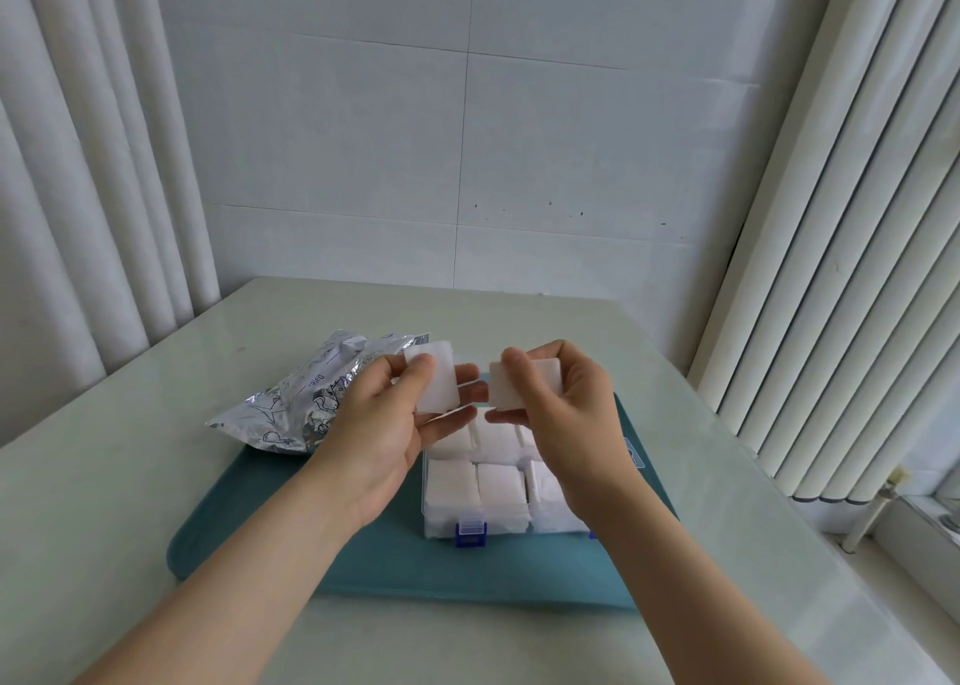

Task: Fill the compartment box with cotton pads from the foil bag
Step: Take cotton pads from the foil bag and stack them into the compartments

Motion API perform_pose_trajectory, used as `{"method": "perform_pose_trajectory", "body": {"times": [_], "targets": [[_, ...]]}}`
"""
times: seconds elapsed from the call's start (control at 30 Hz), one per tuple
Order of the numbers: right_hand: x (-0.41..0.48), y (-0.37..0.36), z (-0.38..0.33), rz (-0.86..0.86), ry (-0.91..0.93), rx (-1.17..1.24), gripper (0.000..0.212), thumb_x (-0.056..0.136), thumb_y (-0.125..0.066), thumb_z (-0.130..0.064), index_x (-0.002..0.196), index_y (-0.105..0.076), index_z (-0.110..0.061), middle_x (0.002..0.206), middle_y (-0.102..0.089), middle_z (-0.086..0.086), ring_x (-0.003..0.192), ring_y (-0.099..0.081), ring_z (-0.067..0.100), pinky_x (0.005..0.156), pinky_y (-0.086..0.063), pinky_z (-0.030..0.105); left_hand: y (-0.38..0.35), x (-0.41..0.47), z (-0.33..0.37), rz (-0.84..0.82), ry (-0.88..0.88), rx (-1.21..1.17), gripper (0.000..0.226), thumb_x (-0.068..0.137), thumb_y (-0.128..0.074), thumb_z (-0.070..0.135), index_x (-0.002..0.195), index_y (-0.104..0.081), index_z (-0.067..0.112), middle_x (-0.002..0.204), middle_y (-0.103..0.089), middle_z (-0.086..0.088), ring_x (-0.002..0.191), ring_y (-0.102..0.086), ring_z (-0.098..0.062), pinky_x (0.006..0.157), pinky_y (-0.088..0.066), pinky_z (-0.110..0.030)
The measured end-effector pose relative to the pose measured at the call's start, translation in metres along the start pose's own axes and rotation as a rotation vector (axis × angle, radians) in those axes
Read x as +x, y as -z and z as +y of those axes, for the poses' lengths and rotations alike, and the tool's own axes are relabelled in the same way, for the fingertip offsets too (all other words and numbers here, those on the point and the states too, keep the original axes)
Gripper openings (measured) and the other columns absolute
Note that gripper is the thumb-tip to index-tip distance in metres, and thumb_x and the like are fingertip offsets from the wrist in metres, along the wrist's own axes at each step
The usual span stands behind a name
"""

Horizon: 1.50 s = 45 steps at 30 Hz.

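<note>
A clear compartment box (498,502) with blue latches sits on a teal tray (291,528); its visible compartments hold white cotton pads. Above the box, my left hand (384,424) pinches a thin white cotton pad (439,383) between thumb and fingers. My right hand (561,414) grips a thicker stack of cotton pads (530,385), thumb on top. The two hands are close together, fingertips almost touching. A crumpled silver foil bag (301,403) lies left of the box, partly on the tray, behind my left hand.
The tray rests on a pale glossy table (130,476) set against a tiled wall. Vertical blinds (841,268) hang at the right, curtains (78,190) at the left. The table's right edge drops toward a window sill.
</note>
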State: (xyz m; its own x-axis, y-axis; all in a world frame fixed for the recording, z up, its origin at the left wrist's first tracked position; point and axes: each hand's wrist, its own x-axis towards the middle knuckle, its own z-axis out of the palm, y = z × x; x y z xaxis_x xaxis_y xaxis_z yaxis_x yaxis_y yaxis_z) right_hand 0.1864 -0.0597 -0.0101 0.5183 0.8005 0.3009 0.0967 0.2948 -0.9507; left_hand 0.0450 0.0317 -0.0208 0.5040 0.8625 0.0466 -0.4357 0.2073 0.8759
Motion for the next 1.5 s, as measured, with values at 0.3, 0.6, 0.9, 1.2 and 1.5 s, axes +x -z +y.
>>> {"method": "perform_pose_trajectory", "body": {"times": [0.3, 0.6, 0.9, 1.2, 1.5], "targets": [[0.000, -0.002, 0.010, -0.116, 0.341, -0.547, 0.031, 0.103, -0.058, -0.014, 0.130, -0.050, -0.029, 0.067, -0.065, -0.003, 0.081, -0.065, 0.008, 0.071, -0.049, 0.025, -0.001, 0.001, 0.002, -0.083, 0.211, -0.011, 0.049, 0.114, -0.037, 0.038, 0.126, -0.065, 0.000, 0.100, -0.073, -0.018, 0.075, -0.068, -0.025, 0.073, -0.053, -0.038], [-0.003, 0.008, 0.004, -0.205, 0.477, -1.130, 0.073, 0.070, -0.081, -0.067, 0.135, -0.058, -0.045, 0.071, -0.044, -0.030, 0.075, -0.053, 0.002, 0.060, -0.038, 0.016, 0.002, -0.001, 0.000, -0.238, 0.276, 0.212, 0.053, 0.114, -0.035, 0.035, 0.129, -0.068, -0.003, 0.108, -0.072, -0.021, 0.089, -0.066, -0.028, 0.075, -0.055, -0.035], [0.000, 0.015, 0.004, -0.270, 0.444, -1.042, 0.064, 0.076, -0.076, -0.058, 0.135, -0.056, -0.046, 0.077, -0.059, -0.019, 0.077, -0.061, 0.006, 0.067, -0.055, 0.030, 0.002, -0.002, -0.001, -0.257, 0.280, 0.160, 0.057, 0.115, -0.033, 0.041, 0.131, -0.067, -0.002, 0.111, -0.071, -0.020, 0.090, -0.069, -0.029, 0.087, -0.056, -0.041], [0.000, 0.015, 0.006, -0.299, 0.461, -0.976, 0.067, 0.080, -0.076, -0.061, 0.136, -0.043, -0.047, 0.074, -0.060, -0.014, 0.074, -0.061, 0.008, 0.063, -0.055, 0.034, 0.000, -0.003, -0.003, -0.270, 0.269, 0.092, 0.055, 0.112, -0.037, 0.040, 0.127, -0.066, -0.004, 0.107, -0.069, -0.022, 0.084, -0.069, -0.030, 0.083, -0.055, -0.041], [0.000, 0.018, 0.006, -0.286, 0.452, -0.901, 0.048, 0.082, -0.070, -0.050, 0.123, -0.050, -0.041, 0.064, -0.060, -0.010, 0.061, -0.058, 0.011, 0.060, -0.053, 0.040, 0.002, -0.001, -0.004, -0.204, 0.209, 0.089, 0.050, 0.112, -0.042, 0.037, 0.127, -0.069, -0.002, 0.109, -0.073, -0.019, 0.089, -0.072, -0.024, 0.078, -0.063, -0.036]]}}
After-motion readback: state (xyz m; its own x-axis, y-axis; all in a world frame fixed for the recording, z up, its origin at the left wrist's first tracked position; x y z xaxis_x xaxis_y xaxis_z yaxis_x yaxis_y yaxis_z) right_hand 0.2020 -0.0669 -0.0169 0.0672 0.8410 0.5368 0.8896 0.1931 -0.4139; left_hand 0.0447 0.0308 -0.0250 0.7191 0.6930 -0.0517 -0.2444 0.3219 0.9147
